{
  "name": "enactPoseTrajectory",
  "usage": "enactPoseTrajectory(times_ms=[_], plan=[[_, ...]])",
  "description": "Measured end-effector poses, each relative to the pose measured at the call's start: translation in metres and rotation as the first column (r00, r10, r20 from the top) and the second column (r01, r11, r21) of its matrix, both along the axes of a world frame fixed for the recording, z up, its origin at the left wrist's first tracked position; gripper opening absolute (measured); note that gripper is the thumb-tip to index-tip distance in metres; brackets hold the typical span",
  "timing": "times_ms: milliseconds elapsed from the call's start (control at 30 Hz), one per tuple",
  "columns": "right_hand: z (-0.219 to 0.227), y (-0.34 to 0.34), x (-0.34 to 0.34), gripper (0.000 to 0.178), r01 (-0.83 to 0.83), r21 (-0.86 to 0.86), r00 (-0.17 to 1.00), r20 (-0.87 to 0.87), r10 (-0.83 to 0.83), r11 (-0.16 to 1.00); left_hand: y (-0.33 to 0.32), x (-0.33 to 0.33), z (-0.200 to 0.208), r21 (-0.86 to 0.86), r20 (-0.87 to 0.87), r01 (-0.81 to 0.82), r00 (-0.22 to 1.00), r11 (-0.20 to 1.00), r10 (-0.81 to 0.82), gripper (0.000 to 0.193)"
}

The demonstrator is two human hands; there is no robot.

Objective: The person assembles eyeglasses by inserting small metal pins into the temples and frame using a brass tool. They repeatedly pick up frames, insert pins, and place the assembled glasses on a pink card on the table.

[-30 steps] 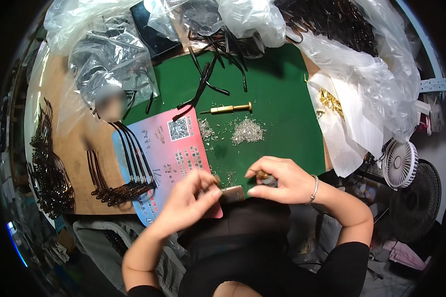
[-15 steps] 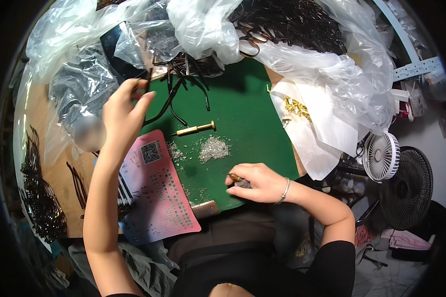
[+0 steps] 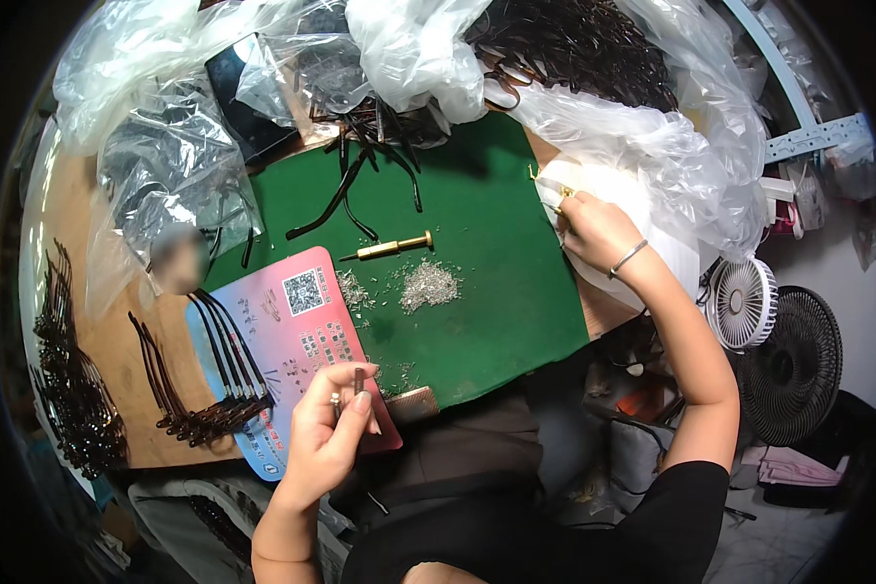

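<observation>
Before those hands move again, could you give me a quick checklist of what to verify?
1. Left hand gripping the slender dark piece: ok.
2. Right hand at the white paper: ok.
3. Right fingers securely holding something: cannot tell, the grip is partly hidden.
4. Brass-coloured screwdriver lying unobstructed on the green mat: ok.
5. Silvery bits all in one pile: not ok, some lie scattered.

The left hand (image 3: 329,420) is pinching, fingers (image 3: 344,373) curling, by the near-left corner of the green mat (image 3: 506,321); the right hand (image 3: 599,229) is bunching its fingertips at the mat's right edge, elbow (image 3: 715,401) bending.
</observation>
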State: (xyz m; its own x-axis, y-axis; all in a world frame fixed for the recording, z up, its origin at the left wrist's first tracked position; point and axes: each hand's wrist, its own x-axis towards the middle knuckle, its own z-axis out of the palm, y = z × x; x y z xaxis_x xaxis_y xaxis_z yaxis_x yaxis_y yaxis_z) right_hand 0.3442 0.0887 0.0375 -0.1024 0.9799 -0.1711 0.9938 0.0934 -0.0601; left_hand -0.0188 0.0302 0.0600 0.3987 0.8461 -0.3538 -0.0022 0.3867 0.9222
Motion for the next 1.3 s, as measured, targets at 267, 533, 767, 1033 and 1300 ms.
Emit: enactPoseTrajectory(times_ms=[267, 533, 767, 1033, 1300], plan=[[0.001, 0.002, 0.0, 0.014, 0.092, -0.097, 0.977, -0.181, -0.108, 0.991, -0.006, 0.01, -0.011, -0.062, 0.003, 0.11, 0.994, 0.992, -0.11, 0.02], [0.035, 0.0, -0.032, 0.013, 0.2, 0.002, 0.931, -0.312, -0.19, 0.98, -0.015, 0.009, -0.027, -0.079, 0.114, 0.057, 0.992, 0.995, -0.048, 0.024], [0.049, -0.053, -0.144, 0.011, -0.195, -0.173, 0.481, -0.875, -0.06, 0.965, -0.028, 0.02, -0.014, -0.266, 0.307, 0.133, 0.95, 0.955, -0.047, 0.025], [0.031, -0.043, -0.145, 0.013, -0.377, -0.152, 0.395, -0.919, 0.01, 0.914, -0.024, 0.008, -0.013, -0.387, 0.388, 0.195, 0.921, 0.901, -0.033, 0.023], [0.029, -0.045, -0.135, 0.011, -0.579, -0.354, 0.228, -0.935, -0.271, 0.735, -0.017, 0.003, -0.011, -0.381, 0.481, 0.453, 0.842, 0.806, -0.246, 0.018]])
